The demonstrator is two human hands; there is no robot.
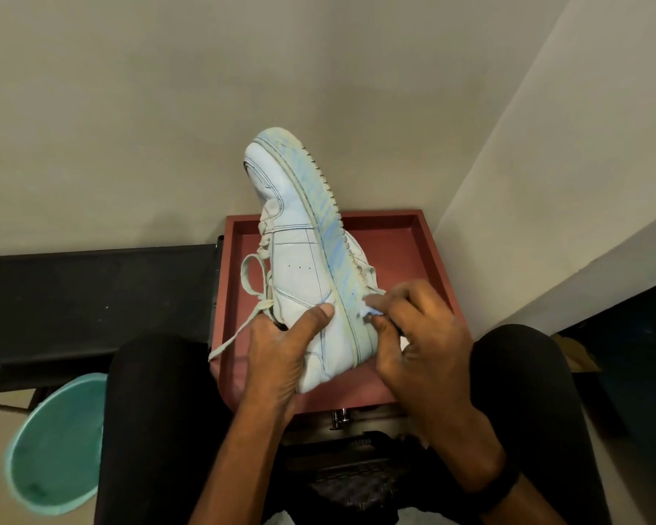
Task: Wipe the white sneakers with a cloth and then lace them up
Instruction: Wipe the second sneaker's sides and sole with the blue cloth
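My left hand (281, 348) grips white sneaker (303, 259) heel, frame centre, over red tray (425, 252); my right hand (417, 335) pinches cloth (368, 312) against sole edge.

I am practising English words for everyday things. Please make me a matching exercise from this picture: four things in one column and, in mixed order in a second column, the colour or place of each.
Things
1. sneaker
2. tray
3. basin
4. cloth

Descriptions
A. teal, on the floor at the person's left
B. pinched by the right hand against the sole
C. reddish-brown, below the shoe
D. white, held near the heel by the left hand, toe pointing away

Pairs: 1-D, 2-C, 3-A, 4-B
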